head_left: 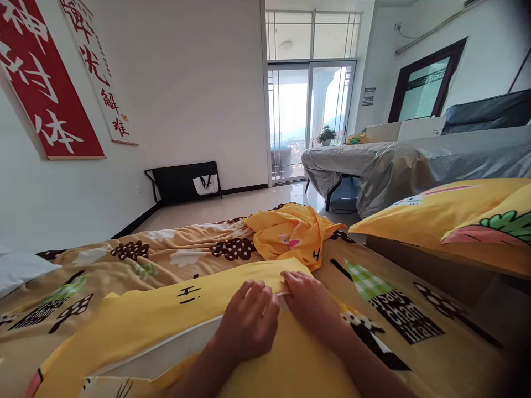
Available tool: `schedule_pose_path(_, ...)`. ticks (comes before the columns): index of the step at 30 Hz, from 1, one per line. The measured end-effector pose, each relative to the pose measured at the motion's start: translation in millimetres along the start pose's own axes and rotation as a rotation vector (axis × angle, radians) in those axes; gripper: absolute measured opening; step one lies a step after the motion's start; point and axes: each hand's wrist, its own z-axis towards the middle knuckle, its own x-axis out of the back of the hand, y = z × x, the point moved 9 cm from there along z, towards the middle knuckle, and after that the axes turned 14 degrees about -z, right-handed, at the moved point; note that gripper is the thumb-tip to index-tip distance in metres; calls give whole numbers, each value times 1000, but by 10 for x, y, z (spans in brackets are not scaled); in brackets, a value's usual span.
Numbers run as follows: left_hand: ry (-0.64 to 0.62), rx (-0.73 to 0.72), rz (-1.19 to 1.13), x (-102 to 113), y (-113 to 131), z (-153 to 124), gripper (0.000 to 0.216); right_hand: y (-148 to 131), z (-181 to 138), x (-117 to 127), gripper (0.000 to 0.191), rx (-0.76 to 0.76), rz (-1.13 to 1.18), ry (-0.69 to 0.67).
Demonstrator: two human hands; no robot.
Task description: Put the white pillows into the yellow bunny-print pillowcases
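- Right hand (311, 301): fingertips closed on the slit's edge, pinching yellow fabric.
- Left hand (250, 318): fingers curled nearly closed over the slit, just beside the right hand; can't tell what's between the fingertips.
- Under both: soft yellow cloth pillowcase with black "Hi" print (136, 309), lying flat along the near edge of the tan-and-brown patterned blanket (452, 354).
- Progress, as judged: white fabric filling (166, 348) looks to be inside the case, so that part seems done; slit gapes from the left hand toward the case's left end, thin white strip also between the hands. Closing not complete.
- Far edge of blanket, right of middle: crumpled orange-yellow cloth with rabbit print (290, 232), apart from the hands; can't tell if anything's inside.
- Past the blanket's right edge: plump yellow pillow with pink carrot print (406, 221), looks finished.
- Blanket's left edge: white cloth corner (25, 271), partly out of view.
- Beyond: plastic-draped grey bench (398, 160), well apart.
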Motion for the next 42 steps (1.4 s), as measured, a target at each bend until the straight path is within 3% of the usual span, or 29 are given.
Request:
schedule_pose_path(2, -90, -107, -87, -80, 208, 10, 18, 75, 24, -9, 29, -53, -18, -2)
schedule_pose_path(6, -439, 177, -258, -464, 141, -40, 26, 246, 25, -8, 25, -185, -98, -10)
schedule_pose_path(10, -487, 313, -378, -509, 60, -71, 54, 250, 7, -15, 29, -174, -118, -25)
schedule_pose_path(15, -576, 464, -470, -554, -37, -45, 47, 256, 52, -74, 39, -194, -50, -20)
schedule_pose_path(20, -711, 472, -415, -702, -35, -33, 49, 325, 203, -222, 45, -190, 149, 35)
schedule_pose_path(30, -709, 523, -525, -683, -110, -46, 35, 327, 251, -194, 33, -66, 513, 226)
schedule_pose_path(37, -675, 559, -556, -682, -104, -60, 45, 239, 228, -218, 39, 29, 541, 93)
schedule_pose_path(40, -623, 579, -588, -682, -106, -72, 52, 265, 228, -243, 54, 5, 422, 87)
schedule_pose_path(42, -622, 579, -588, -698, -100, -78, 54, 307, 222, -246, 52, -58, 284, 80)
